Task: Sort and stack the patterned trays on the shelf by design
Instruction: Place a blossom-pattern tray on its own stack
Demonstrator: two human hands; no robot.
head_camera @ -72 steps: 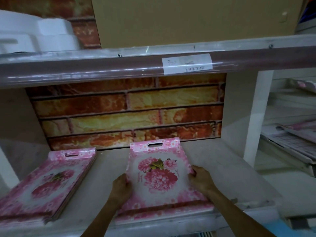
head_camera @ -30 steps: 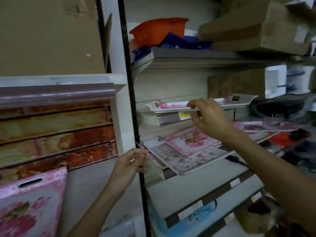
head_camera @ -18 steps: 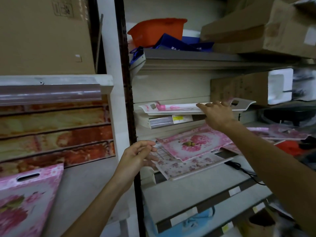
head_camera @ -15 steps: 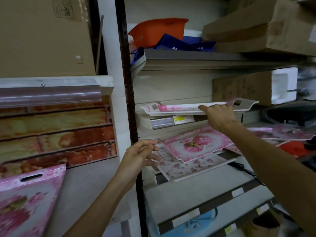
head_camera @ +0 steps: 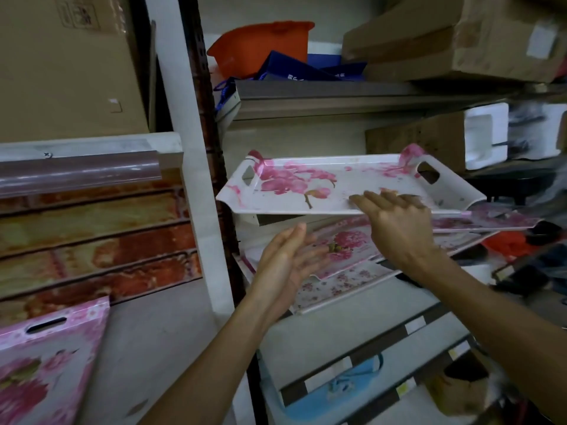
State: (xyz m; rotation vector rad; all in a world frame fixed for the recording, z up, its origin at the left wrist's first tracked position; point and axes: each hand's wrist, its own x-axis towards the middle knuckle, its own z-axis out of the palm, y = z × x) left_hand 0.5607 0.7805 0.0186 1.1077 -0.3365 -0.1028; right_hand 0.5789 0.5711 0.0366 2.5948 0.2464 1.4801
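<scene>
A white tray with pink orchid print (head_camera: 310,185) and cut-out handles hangs tilted in front of the right-hand shelf. My right hand (head_camera: 395,225) grips its near long edge. Below its left part, my left hand (head_camera: 285,265) is open, palm up, fingers apart, not touching it. Under the hands lie a pink peony tray (head_camera: 343,250) and a small-flower tray (head_camera: 331,289) on the right shelf. A pink peony tray stack (head_camera: 49,360) lies on the left shelf at bottom left.
A white upright post (head_camera: 196,210) separates the left brick-backed shelf from the right shelves. Above are an orange bin (head_camera: 260,47), blue bags and cardboard boxes (head_camera: 460,35). More trays and dark clutter (head_camera: 521,240) sit at the right. A sloped lower shelf (head_camera: 352,348) runs below.
My right hand has pulled the orchid tray off its stack, out and tilted toward me. My left hand rose from the post toward the tray's underside.
</scene>
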